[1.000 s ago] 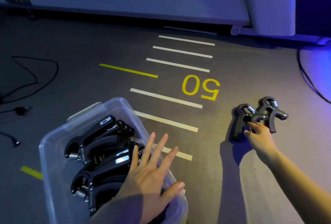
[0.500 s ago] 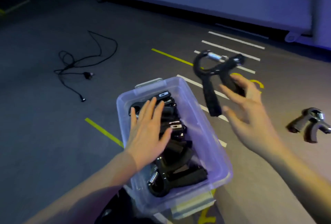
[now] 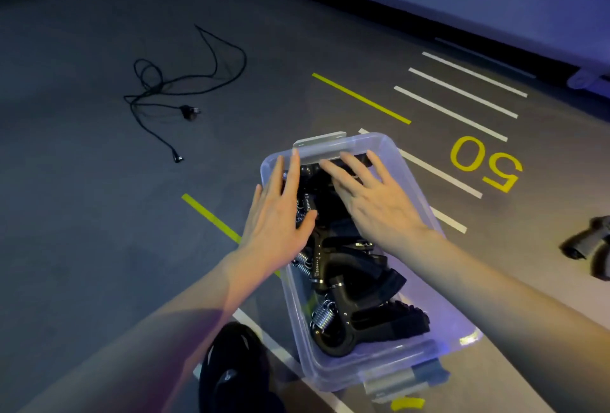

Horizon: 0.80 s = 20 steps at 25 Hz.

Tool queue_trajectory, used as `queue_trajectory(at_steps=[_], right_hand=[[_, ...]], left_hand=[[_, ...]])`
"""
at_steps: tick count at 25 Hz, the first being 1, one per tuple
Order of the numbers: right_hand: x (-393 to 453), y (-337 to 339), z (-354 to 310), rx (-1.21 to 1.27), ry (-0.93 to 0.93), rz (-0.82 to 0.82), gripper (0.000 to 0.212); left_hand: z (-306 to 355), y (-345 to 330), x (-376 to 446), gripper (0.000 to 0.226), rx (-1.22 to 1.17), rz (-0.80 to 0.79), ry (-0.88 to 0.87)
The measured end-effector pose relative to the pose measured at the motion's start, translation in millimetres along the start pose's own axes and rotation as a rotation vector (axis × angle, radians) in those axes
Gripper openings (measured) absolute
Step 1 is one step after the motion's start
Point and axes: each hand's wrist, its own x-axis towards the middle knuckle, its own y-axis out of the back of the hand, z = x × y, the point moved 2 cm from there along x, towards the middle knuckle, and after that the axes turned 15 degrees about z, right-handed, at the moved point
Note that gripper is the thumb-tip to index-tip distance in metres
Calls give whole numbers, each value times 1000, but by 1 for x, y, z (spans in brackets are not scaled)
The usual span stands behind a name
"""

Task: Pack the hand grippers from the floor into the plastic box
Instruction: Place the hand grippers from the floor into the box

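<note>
From the head view, the step in hand looks like settling the load: both hands lie flat over the far end of the clear plastic box (image 3: 419, 201), which stands on the grey floor (image 3: 99, 214) among white and yellow painted lines. The left hand (image 3: 280, 214) has its fingers (image 3: 292, 175) spread and straight, palm down on the hand grippers in the box (image 3: 356, 280); the right hand (image 3: 373, 201) is likewise splayed, its fingers pressing on the black handles near the far wall, pinching nothing. The packed grippers are black, with curved ribbed handles and bright coil springs, piled crosswise and rising near the rim. The task seems nearly done but not finished: at least one more grey hand gripper on the floor (image 3: 587, 244) lies well apart to the right, partly cut by the frame edge. The next move probably calls for the right hand to reach out there and take it by a handle. A loose black cable (image 3: 185, 82) lies far off to the left.
</note>
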Motion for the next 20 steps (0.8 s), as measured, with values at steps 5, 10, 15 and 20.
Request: queue_trajectory(at_steps=[5, 10, 15, 20], right_hand=[[-15, -6, -12, 372, -90, -11, 50], [-29, -16, -22, 590, -168, -165, 58], [-29, -21, -18, 600, -152, -212, 69], [-38, 2, 10, 859, -485, 86, 57]], left_hand=[[-4, -7, 0, 59, 162, -117, -36], [1, -13, -8, 61, 349, -169, -123], [-1, -17, -12, 68, 454, -182, -195], [-1, -24, -11, 73, 480, -167, -326]])
